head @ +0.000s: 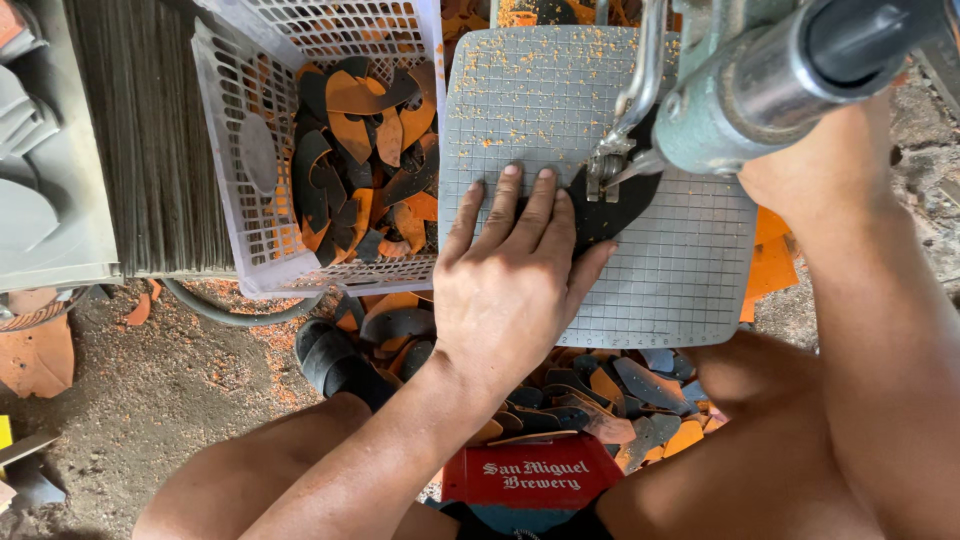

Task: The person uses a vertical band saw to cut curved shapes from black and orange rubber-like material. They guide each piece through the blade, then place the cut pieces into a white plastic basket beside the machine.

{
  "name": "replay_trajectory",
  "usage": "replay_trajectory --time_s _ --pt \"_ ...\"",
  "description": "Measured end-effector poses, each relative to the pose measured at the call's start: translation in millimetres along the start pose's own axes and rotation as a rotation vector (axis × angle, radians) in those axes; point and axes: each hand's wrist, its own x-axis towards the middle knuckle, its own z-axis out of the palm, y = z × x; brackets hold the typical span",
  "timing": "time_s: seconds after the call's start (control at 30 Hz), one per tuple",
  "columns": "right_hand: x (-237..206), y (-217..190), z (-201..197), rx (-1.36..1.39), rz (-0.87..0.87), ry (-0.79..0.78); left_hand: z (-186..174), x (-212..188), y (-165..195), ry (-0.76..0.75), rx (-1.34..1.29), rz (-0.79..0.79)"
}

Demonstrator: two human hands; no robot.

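On gridded grey table (pixel 690 270), left hand (pixel 515 275) presses black piece (pixel 615 210).

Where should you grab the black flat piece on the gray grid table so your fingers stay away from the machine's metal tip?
Probably by its near left edge, coming from the person's own side. The black flat piece lies flat on the gray grid table, and its far end sits right under the machine's metal tip. The left hand already presses flat there, fingers spread, short of the tip.
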Motion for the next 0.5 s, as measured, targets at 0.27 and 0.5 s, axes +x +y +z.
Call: replay_trajectory --time_s 0.27,0.5 --pt "-8.5 -64.2 -20.9 -0.014 -0.082 0.035 -33.5 8.6 -32.1 -0.259 -0.11 0.218" --pt "-36.2 -141.3 -27.7 0.031 -0.064 0.055 -43.5 12.3 -60.8 -0.313 -0.237 0.234"
